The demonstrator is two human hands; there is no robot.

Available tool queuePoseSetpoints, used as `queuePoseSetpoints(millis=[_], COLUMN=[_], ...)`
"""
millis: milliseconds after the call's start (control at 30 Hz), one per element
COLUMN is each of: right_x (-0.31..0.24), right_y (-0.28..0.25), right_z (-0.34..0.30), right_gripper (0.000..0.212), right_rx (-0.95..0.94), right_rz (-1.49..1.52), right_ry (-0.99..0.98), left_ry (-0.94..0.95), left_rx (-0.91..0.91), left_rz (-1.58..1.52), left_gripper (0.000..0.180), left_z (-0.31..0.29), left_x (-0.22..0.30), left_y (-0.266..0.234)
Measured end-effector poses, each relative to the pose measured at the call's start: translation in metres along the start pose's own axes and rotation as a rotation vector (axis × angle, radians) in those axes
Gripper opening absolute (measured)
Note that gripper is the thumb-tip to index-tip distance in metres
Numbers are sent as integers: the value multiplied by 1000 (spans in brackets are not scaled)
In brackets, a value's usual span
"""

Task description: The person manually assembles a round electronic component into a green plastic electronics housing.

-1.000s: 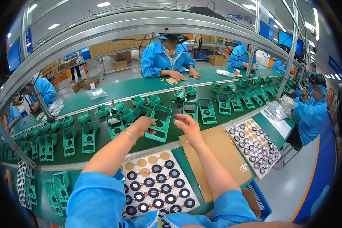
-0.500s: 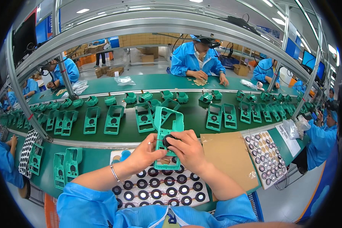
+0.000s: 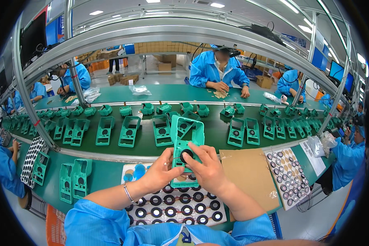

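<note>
A green plastic housing (image 3: 180,146) stands tilted up in front of me, held between both hands. My left hand (image 3: 165,167) is closed round its left edge, by thin reddish wires. My right hand (image 3: 211,168) grips the right side, one finger pressing on a black round speaker (image 3: 186,152) set in the housing. That finger partly covers the speaker. Under my hands, rows of black ring-shaped speakers with pale centres (image 3: 169,211) lie on a white foam tray. Several blue discs (image 3: 140,169) rest at its far left corner.
Two green housings (image 3: 81,180) stand at left, near a sheet of black discs (image 3: 33,160). At right lie brown cardboard (image 3: 250,176) and a tray of small round parts. Beyond, a conveyor belt (image 3: 145,133) carries several housings; a person (image 3: 219,71) works opposite under a metal frame.
My right hand has shifted from pinching the speaker to fingers spread along the housing, one finger pressing on the speaker. The housing stays in both hands. The whole view has shifted slightly.
</note>
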State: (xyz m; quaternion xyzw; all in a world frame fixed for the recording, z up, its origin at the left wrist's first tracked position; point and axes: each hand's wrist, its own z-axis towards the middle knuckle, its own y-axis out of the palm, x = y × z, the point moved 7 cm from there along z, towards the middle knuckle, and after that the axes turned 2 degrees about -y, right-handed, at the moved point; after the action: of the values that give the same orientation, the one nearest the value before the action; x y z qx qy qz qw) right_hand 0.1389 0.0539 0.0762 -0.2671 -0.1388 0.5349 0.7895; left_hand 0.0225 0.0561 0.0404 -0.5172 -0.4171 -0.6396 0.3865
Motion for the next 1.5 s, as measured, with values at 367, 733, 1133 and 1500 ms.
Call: queuePoseSetpoints(millis=[367, 733, 1133, 1500], right_x=[68, 81, 252, 263], right_y=[10, 57, 47, 72], right_z=[-25, -39, -98, -56], right_gripper=[30, 30, 22, 33], right_rx=[317, 53, 183, -181], right_rz=[931, 1175, 687, -681], right_ry=[736, 858, 1273, 809], left_ry=[12, 5, -66, -161], left_rx=[-34, 37, 217, 656], left_rz=[-136, -2, 696, 1565], left_gripper=[44, 49, 29, 61], left_z=[6, 24, 113, 172], left_x=[8, -16, -34, -98], left_y=[1, 15, -125, -187])
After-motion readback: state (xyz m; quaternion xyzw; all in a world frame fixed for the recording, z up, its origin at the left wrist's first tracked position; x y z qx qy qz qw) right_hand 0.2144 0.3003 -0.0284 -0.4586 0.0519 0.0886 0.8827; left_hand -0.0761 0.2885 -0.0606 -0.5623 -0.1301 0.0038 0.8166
